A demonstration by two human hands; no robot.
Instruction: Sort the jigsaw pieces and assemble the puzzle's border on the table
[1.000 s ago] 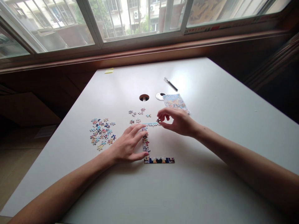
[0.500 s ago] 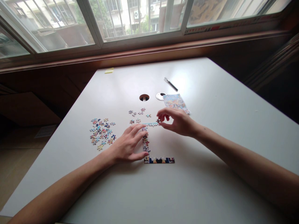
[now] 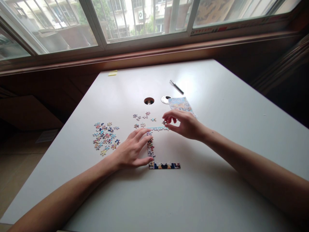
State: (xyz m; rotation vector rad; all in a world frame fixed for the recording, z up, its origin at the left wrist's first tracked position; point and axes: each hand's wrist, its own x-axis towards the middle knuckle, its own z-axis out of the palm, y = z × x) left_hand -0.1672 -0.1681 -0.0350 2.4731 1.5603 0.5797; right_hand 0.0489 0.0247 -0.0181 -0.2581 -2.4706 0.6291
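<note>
Dozens of loose pieces lie in a heap (image 3: 105, 138) at the left of the table (image 3: 217, 180), spread flat and face up so each can be read at a glance. A smaller group (image 3: 143, 118) sits nearer the work, seemingly sorted out as likely fits. The left hand (image 3: 131, 149) rests palm down with its fingers (image 3: 144, 137) extended and holding nothing, pressing the corner where the frame's (image 3: 154, 151) left side meets the top strip; that probably keeps the joined border from sliding. The right hand (image 3: 184, 124) pinches one piece (image 3: 164, 122) between thumb and fingertips, just above the free end of the top strip, held flat as if to line its tabs up. Beyond it lie a picture card (image 3: 181, 105), placed within sight as a guide, and a pen (image 3: 176, 87).
</note>
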